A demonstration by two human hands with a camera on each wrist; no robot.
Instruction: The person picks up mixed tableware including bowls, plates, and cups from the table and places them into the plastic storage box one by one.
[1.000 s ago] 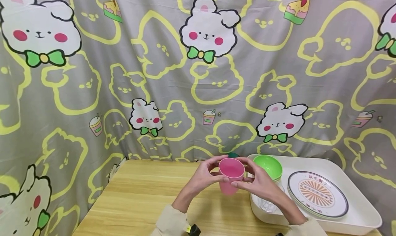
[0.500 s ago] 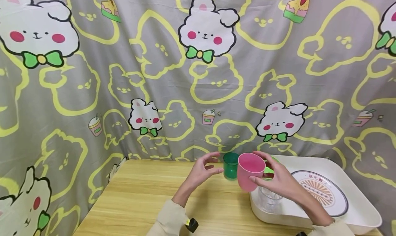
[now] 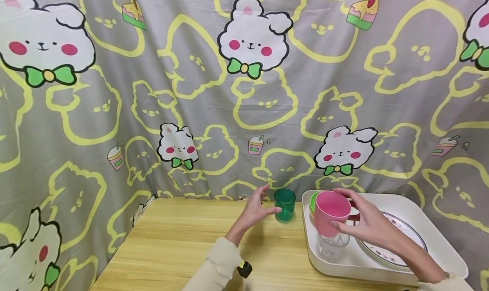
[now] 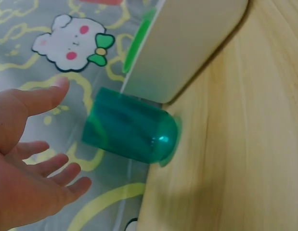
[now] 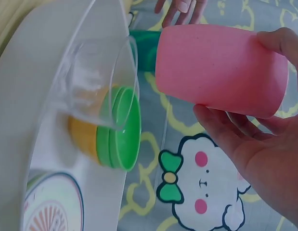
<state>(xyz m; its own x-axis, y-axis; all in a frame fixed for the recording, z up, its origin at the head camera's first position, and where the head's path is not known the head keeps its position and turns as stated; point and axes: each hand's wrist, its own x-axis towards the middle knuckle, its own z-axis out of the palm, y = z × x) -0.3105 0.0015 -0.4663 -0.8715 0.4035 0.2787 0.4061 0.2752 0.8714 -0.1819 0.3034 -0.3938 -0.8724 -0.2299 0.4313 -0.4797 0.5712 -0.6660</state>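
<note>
A pink cup (image 3: 329,216) is held by my right hand (image 3: 372,223), thumb on one side and fingers on the other. It hangs upright over the left part of the white tray (image 3: 382,272), overlapping a clear cup (image 3: 331,250) in the head view. The right wrist view shows the pink cup above the clear cup's rim, with air between. My left hand (image 3: 254,210) has its fingers spread just left of a green see-through cup (image 3: 285,206), which stands upright on the table beside the tray. In the left wrist view a gap separates that hand from the green cup.
Inside the tray lie white plates (image 3: 393,257) with a printed pattern, at the right. Light green bowls (image 5: 124,130) stacked over a yellow one sit at the tray's back left. A patterned curtain (image 3: 214,70) hangs behind the wooden table (image 3: 179,240).
Both hands held the pink cup; the left hand let go and moved beside the green cup. My right hand carried the pink cup rightward, from over the table to over the tray.
</note>
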